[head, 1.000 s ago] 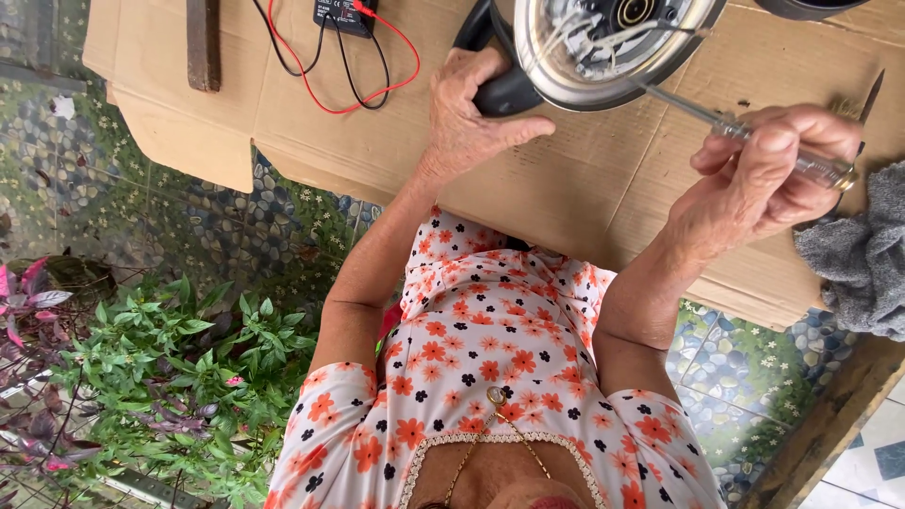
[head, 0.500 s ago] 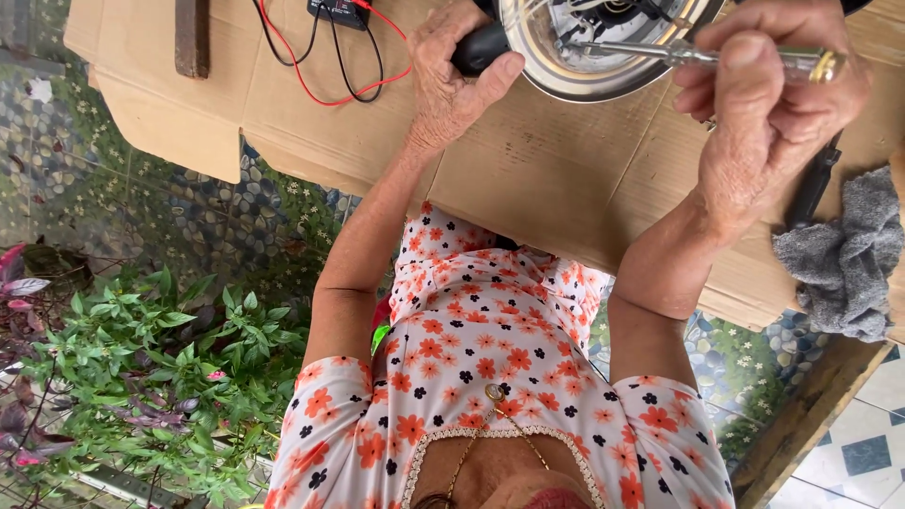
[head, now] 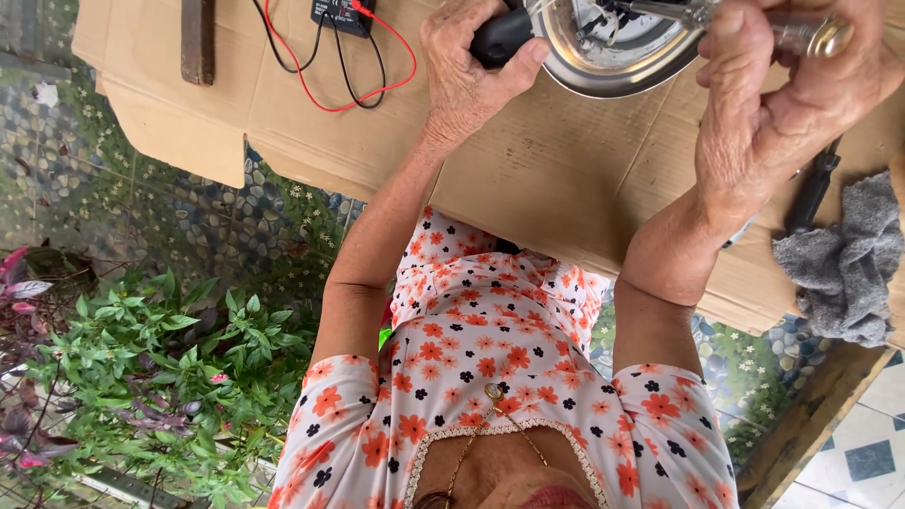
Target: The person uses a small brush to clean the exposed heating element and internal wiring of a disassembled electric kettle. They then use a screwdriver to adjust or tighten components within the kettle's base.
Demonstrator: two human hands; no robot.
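Head view, from the left: a dark wooden bar (head: 198, 38) lies at the far edge of a flattened brown cardboard sheet (head: 566, 179) that covers the desk. Right of it sits a small black multimeter (head: 344, 11), its thin red and black leads (head: 377, 87) looping loosely over the matte, creased card.

The left hand (head: 462, 80) is clamped on the black plastic handle (head: 500, 36) of a round, shiny steel appliance body (head: 603, 83), which rests at the far middle of the desk with its open side facing the camera. Inside, dark inner parts and wiring show, though they are too small to tell apart.

The right hand (head: 782, 104) is closed around a screwdriver (head: 797, 33) with a clear handle and a brass-coloured end cap. Its slim metal shaft reaches into the open body.

Judging by the exposed interior and the tool inside, the work seems to be midway: the body is opened, the multimeter lies unused, and nothing is closed up yet.

Near the right edge lie a black-handled tool (head: 815, 188) and a soft, crumpled grey cloth (head: 844, 264).
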